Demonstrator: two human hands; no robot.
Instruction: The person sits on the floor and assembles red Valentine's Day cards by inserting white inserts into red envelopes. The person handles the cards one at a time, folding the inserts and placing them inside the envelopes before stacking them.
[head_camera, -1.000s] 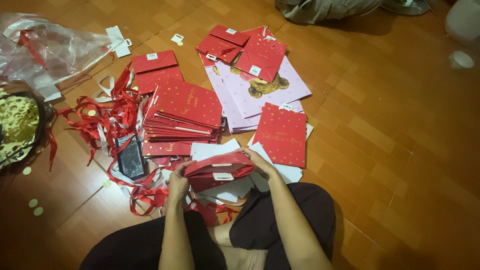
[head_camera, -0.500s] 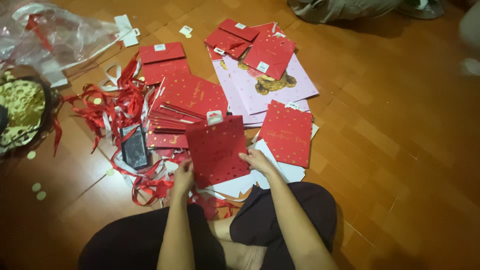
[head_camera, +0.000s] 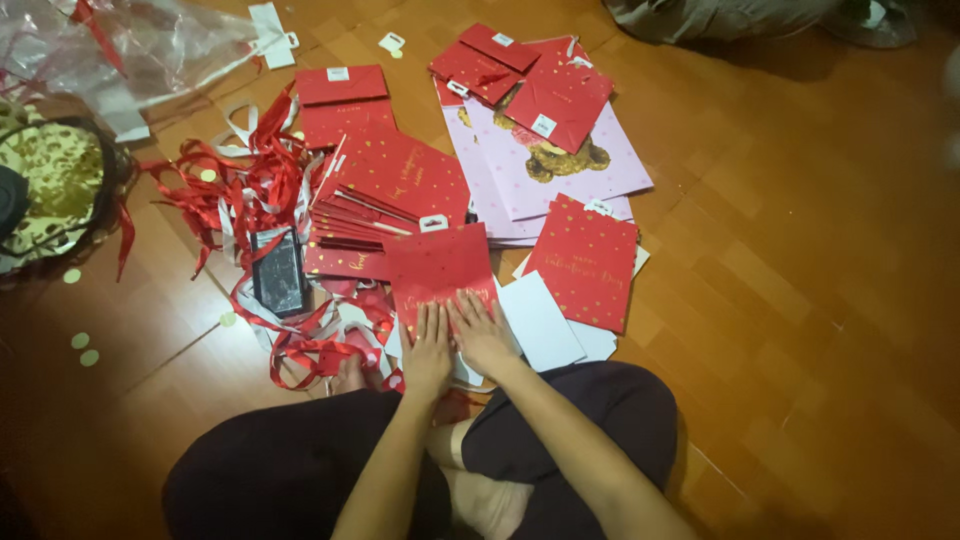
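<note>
Red paper bag lies flat on the wooden floor, just before the person's knees; left hand and right hand press it, fingers spread flat, beside the red bag stack.

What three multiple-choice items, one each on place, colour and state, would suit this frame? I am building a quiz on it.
1. Where does the dark phone lie?
A. among the red ribbons
B. on the pink bags
C. in the person's lap

2. What colour is the bag with the bear picture?
A. green
B. pink
C. black

3. How do the left hand and right hand rest?
A. flat, side by side on a red bag
B. clenched in the air
C. gripping a ribbon

Key: 1 A, ribbons curl around it; 2 B, pale pink shows around the bear; 3 A, both palms press the bag's lower part.
</note>
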